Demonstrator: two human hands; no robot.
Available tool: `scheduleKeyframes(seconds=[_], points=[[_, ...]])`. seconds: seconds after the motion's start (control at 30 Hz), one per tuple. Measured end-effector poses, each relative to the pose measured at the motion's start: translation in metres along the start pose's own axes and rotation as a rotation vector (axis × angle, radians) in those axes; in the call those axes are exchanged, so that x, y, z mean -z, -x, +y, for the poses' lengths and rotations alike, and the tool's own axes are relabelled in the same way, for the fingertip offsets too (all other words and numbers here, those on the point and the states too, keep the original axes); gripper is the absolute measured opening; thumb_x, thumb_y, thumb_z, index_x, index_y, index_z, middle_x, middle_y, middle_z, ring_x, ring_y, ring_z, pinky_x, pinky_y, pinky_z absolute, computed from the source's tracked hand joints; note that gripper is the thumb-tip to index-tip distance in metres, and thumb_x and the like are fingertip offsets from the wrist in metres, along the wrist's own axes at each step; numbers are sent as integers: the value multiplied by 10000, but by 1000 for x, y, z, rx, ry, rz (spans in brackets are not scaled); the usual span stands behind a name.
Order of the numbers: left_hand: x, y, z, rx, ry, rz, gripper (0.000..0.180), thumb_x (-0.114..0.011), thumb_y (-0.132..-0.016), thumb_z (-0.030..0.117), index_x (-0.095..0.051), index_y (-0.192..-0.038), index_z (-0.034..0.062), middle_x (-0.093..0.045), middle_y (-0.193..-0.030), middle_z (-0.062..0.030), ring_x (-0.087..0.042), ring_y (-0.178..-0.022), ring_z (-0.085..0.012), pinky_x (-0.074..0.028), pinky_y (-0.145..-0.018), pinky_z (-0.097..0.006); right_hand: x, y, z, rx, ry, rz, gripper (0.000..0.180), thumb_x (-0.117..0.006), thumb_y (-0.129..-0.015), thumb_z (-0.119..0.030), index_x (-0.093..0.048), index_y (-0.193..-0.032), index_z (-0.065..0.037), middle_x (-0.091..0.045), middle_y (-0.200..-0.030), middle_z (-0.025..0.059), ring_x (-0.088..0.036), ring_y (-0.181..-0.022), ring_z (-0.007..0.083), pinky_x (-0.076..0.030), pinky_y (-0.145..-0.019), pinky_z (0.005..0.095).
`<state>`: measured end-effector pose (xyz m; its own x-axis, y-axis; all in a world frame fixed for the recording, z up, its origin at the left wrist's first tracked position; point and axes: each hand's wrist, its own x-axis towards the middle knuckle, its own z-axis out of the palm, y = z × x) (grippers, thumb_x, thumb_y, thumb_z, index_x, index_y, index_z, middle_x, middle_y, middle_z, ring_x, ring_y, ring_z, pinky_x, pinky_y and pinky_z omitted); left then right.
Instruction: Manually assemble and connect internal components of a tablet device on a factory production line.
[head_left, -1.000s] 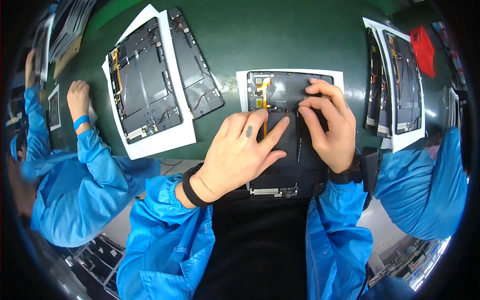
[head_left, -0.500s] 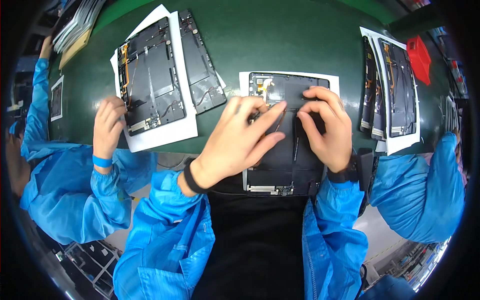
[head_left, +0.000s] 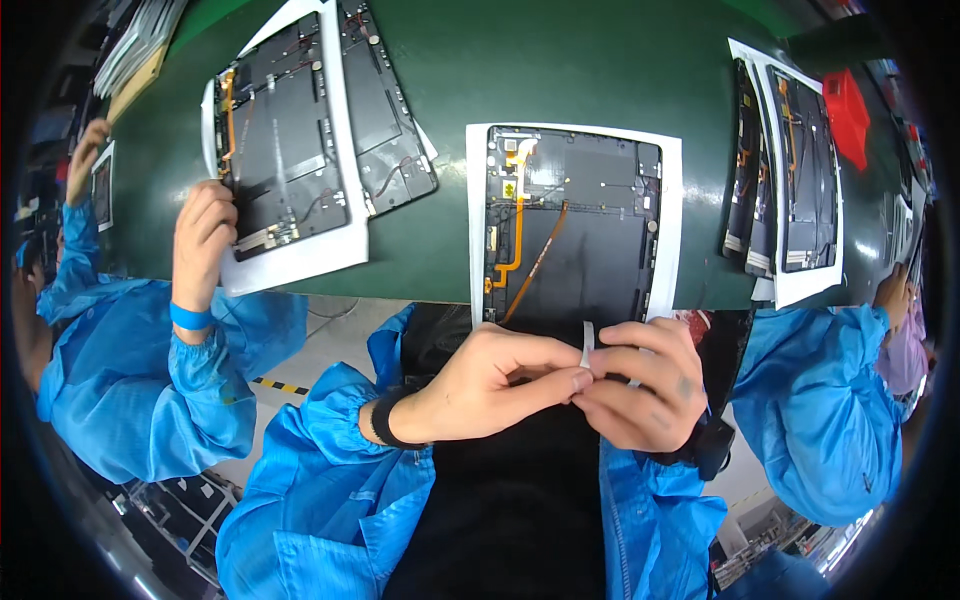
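Close to my body, above the table's front edge, my left hand (head_left: 505,385) and my right hand (head_left: 645,385) meet fingertip to fingertip. A small whitish strip (head_left: 588,345) is pinched between them, standing upright; its lower end is hidden by the fingers. Just beyond lies an opened tablet housing (head_left: 600,260) with its inner side up, on a white sheet (head_left: 670,190). It has an orange flat cable (head_left: 519,235) on the left and a brownish strip (head_left: 540,260) running slantwise. My hands cover the housing's near end.
On the left, a co-worker's hand (head_left: 205,230) touches another tablet housing (head_left: 285,150) on a white sheet. A further housing (head_left: 385,110) lies beside it. At the right stand several stacked housings (head_left: 800,170) and a red bin (head_left: 845,120). The tabletop (head_left: 560,60) is green.
Both my hands have drawn back from the middle of the housing toward my body and come together on the whitish strip. The dark strip seen along the housing's middle no longer shows there.
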<state>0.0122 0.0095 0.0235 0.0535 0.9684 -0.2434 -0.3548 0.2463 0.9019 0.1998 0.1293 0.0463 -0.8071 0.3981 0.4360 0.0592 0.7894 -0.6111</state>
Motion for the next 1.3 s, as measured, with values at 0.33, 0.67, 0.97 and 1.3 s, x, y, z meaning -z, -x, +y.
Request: scheduleKeyframes(seconds=[0.33, 0.67, 0.97, 1.3], points=[[-1, -3, -3, -297, -357, -67, 234, -659, -966, -31, -673, -1197, -63, -736, -973, -165, -756, -846, -318, -598, -721, -363, 0, 9, 6, -53, -26, 83, 401, -916, -606, -85, -791, -986, -45, -757, -1002, 66, -725, -872, 256, -543, -668, 334], [-2, -4, 0, -261, -355, -69, 215, -621, -953, -91, -678, -1158, -122, -719, -909, -183, -730, -776, -293, -580, -692, -355, -1, 6, 10, 147, 162, 28, 389, -878, -643, -111, -764, -989, 26, -743, -994, 129, -723, -837, 261, -555, -562, 312], [-2, -7, 2, -207, -392, -87, 235, -650, -939, -56, -701, -1166, -84, -710, -887, -161, -716, -741, -279, -550, -653, -344, -15, 12, 18, 210, 222, 163, 284, -845, -667, -7, -754, -930, 49, -742, -934, 145, -730, -778, 258, -575, -533, 297], [2, -7, -7, -208, -397, -109, 291, -644, -965, -20, -698, -1248, -62, -758, -928, -150, -756, -788, -265, -591, -711, -360, -9, 13, 24, -89, -17, 69, 175, -765, -758, 42, -675, -893, -24, -715, -883, 93, -739, -768, 266, -600, -632, 350]])
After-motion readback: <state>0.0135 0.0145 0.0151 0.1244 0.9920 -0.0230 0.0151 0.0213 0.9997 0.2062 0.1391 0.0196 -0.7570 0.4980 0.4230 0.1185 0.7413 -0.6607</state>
